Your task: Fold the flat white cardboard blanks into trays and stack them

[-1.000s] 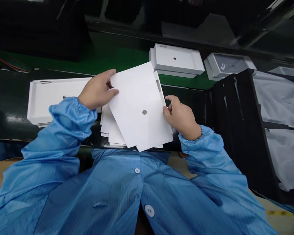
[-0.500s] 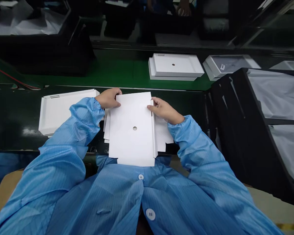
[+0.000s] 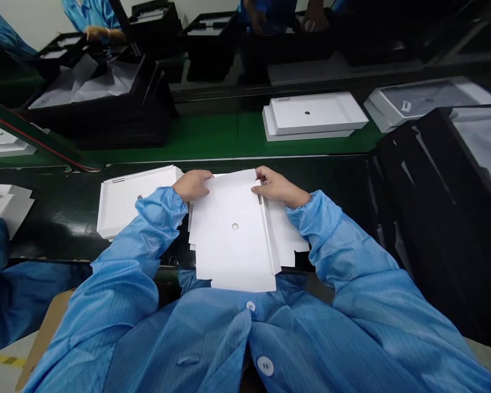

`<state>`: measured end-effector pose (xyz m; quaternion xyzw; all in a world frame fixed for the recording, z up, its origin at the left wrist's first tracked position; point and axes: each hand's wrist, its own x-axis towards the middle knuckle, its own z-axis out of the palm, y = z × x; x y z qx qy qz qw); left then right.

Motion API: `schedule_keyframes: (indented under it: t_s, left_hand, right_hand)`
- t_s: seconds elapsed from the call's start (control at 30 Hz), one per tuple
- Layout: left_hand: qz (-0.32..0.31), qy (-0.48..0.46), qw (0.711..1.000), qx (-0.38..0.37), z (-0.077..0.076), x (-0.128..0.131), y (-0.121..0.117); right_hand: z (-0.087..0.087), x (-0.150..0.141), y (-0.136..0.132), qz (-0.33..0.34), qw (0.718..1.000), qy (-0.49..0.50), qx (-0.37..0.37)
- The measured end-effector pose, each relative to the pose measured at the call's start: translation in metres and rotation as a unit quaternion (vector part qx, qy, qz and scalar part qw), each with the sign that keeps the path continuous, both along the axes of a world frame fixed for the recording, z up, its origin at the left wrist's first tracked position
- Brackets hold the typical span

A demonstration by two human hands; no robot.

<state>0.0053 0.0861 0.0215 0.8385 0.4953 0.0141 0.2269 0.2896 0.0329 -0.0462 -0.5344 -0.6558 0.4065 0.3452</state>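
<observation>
White sheet (image 3: pixel 229 251): smooth, matt card. Worktop (image 3: pixel 65 240): glossy. Sleeves (image 3: pixel 126 262): sheeny, wrinkled cloth.

The sheet (image 3: pixel 234 248) is white, the coat (image 3: pixel 213 335) blue.

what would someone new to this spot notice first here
Probably the big white card with a round hole, front and centre, its far corners held in the left hand and right hand. Next, a white tray beside it on the left, and the tall black crate on the right.
</observation>
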Motion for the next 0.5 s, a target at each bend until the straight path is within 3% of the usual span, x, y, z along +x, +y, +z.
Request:
schedule_keyframes:
  t_s: [0.1,0.23,0.33,0.5]
  left_hand:
    - [-0.063,0.025,0.994,0.083,-0.01,0.002,-0.012]
    - [-0.149,0.086,0.976,0.136,-0.02,0.003,-0.033]
    - [-0.179,0.121,0.967,0.133,-0.022,0.004,-0.047]
    - [-0.166,0.147,0.964,0.144,-0.025,0.008,-0.064]
  right_hand:
    - [0.0,-0.002,-0.004,0.001,0.982,-0.168,0.088]
    - [0.01,-0.012,-0.023,0.091,0.928,-0.303,0.194]
    - [0.019,-0.019,-0.034,0.14,0.892,-0.381,0.198]
    - [0.021,-0.032,-0.031,0.156,0.855,-0.449,0.207]
